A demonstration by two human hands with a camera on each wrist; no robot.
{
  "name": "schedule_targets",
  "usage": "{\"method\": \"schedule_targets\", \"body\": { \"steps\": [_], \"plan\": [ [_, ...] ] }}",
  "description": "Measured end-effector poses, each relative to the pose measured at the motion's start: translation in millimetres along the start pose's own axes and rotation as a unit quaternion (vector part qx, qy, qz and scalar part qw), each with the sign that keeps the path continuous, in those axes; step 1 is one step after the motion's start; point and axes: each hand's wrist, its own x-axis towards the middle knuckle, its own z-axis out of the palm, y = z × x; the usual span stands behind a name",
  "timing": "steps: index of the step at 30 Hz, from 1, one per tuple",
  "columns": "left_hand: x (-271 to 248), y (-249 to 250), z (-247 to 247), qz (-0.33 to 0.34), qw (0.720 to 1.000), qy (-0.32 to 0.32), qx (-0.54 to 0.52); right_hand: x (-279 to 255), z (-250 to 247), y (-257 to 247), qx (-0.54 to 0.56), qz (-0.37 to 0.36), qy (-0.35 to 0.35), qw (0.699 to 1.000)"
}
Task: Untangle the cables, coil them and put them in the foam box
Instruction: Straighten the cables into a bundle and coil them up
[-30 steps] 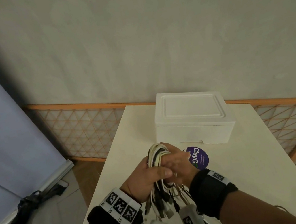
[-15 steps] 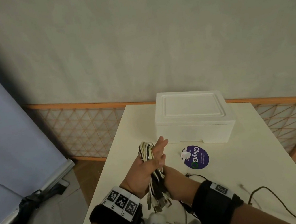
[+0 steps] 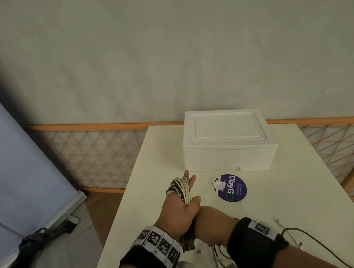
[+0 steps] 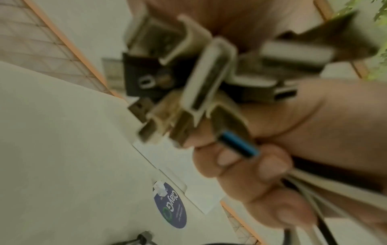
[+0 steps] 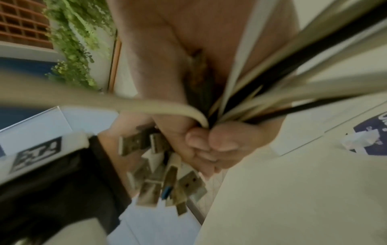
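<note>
we hold the cables (image 3: 183,189) looped round our left hand (image 3: 177,207), thumb pinning them; our right hand (image 3: 204,221) grips their tails just beneath; other leads (image 3: 316,241) lie loose on the table (image 3: 290,190); the foam box (image 3: 229,149) stands lidded, so stowing remains

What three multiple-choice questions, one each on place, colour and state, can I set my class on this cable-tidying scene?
1. Where does the round sticker lie?
A. On the wall.
B. On the table, in front of the foam box.
C. On the floor.

2. One plug among the cables has a tip coloured:
A. red.
B. green.
C. blue.

3. The foam box is:
A. shut, with its lid on.
B. open, lid beside it.
C. tipped on its side.

Answers: 1 B, the head view shows it flat on the tabletop just before the box; 2 C, a blue tip shows in both wrist views; 3 A, the lid sits squarely on top.
</note>
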Motion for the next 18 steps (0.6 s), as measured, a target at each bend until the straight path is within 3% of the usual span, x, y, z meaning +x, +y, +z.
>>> {"method": "schedule_targets", "body": {
  "steps": [2,4,6,10,14,18],
  "plan": [
    [5,-9,-4,0.014,0.991,-0.002,0.134,1,6,-2,0.035,0.05,0.035,0.998],
    [8,-19,-15,-0.013,0.974,0.021,0.224,-1,10,-7,0.05,0.091,0.066,0.992],
    [8,-25,-23,-0.034,0.971,0.05,0.233,-2,11,-8,0.038,0.101,0.08,0.991],
    [4,-29,-29,-0.046,0.97,-0.024,0.236,-10,0,-2,0.02,0.095,0.095,0.991],
    [2,-32,-29,-0.028,0.965,0.009,0.261,-24,-20,8,-0.032,0.047,0.11,0.992],
    [-5,-26,-23,-0.004,0.986,-0.004,0.165,-30,-35,11,-0.073,0.018,0.108,0.991]
  ]
}}
